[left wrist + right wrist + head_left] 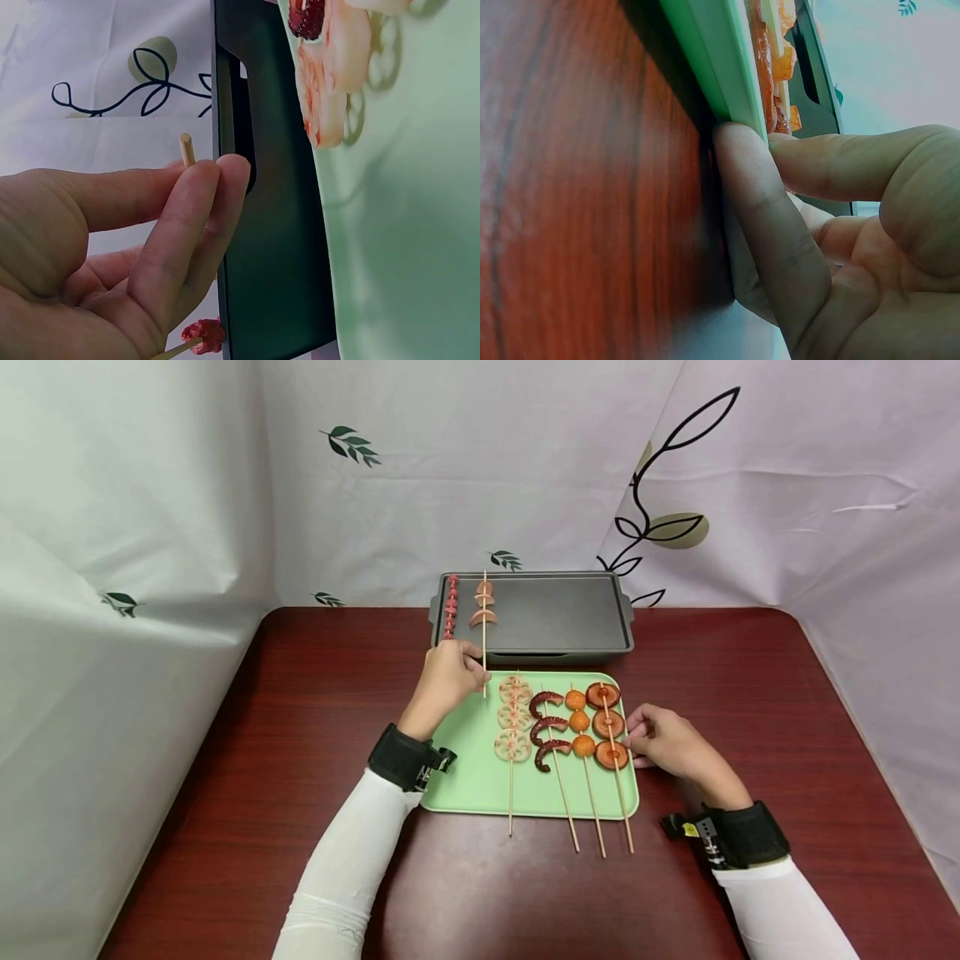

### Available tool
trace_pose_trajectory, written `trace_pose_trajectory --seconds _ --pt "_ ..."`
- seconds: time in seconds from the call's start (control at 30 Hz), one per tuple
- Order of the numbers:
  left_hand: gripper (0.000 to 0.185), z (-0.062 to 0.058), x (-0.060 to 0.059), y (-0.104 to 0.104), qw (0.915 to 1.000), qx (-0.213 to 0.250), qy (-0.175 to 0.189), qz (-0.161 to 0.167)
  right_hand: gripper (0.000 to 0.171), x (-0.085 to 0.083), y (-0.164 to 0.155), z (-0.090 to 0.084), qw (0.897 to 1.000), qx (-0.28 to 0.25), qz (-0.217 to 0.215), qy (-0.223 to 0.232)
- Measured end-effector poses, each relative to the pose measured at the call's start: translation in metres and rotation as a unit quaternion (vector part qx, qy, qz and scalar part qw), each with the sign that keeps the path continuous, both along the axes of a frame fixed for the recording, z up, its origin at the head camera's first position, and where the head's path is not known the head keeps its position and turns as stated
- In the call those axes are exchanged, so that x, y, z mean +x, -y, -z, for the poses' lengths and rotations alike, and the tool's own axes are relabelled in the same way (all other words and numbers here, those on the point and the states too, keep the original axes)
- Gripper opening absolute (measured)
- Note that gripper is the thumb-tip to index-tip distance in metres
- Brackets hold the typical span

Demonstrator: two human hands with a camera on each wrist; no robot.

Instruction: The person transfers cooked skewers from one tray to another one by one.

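Note:
My left hand (447, 682) pinches the wooden stick of a skewer of pinkish curved slices (483, 618) over the grey griddle pan (562, 614). In the left wrist view the stick's blunt end (187, 150) pokes out between thumb and fingers. The right hand (667, 742) grips the right edge of a light green tray (461, 781), with fingertips (742, 142) against its rim in the right wrist view. On the tray lie skewers of lotus root slices (513, 717), dark red curled pieces (550, 725), orange balls (579, 721) and mushroom-like rounds (608, 724).
At the pan's left side lies a skewer of small red pieces (451, 606), its lower end behind the left hand. The dark red table (285, 735) surrounds the tray. Patterned white cloth (450, 460) hangs behind the pan and along both sides.

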State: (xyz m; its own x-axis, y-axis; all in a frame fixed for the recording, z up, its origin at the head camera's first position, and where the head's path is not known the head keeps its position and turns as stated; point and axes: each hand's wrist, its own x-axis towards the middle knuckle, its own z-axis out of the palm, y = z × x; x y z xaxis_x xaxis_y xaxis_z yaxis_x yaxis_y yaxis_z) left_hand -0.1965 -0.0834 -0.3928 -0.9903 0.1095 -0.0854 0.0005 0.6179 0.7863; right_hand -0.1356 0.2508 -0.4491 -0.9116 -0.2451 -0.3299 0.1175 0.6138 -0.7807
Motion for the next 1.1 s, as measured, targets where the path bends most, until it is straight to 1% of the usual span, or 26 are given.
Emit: trace_pose_trajectory --seconds 0.2,0.37,0.53,0.67,0.9,1.1 --pt "0.031 0.000 0.002 0.001 0.9997 0.025 0.003 0.000 0.017 0.001 0.001 -0.001 1.000 -0.001 0.001 0.002" --pt "0.031 0.000 0.003 0.002 0.9981 0.058 0.020 -0.001 0.019 0.001 0.000 -0.002 1.000 0.002 0.002 0.006" --pt "0.030 -0.002 0.004 0.001 0.9938 0.103 0.042 -0.003 0.020 0.001 0.000 -0.003 1.000 0.003 0.001 0.007" --pt "0.029 -0.004 0.007 0.000 0.9896 0.136 0.048 -0.007 0.020 0.001 0.000 -0.003 1.000 0.004 0.002 0.008" --pt "0.025 -0.008 0.014 0.002 0.9859 0.159 0.054 -0.005 0.020 0.001 0.001 -0.002 1.000 0.000 0.004 0.008" --pt "0.022 -0.009 0.022 0.004 0.9834 0.172 0.056 0.000 0.019 0.000 0.000 -0.002 1.000 0.000 0.000 0.007"
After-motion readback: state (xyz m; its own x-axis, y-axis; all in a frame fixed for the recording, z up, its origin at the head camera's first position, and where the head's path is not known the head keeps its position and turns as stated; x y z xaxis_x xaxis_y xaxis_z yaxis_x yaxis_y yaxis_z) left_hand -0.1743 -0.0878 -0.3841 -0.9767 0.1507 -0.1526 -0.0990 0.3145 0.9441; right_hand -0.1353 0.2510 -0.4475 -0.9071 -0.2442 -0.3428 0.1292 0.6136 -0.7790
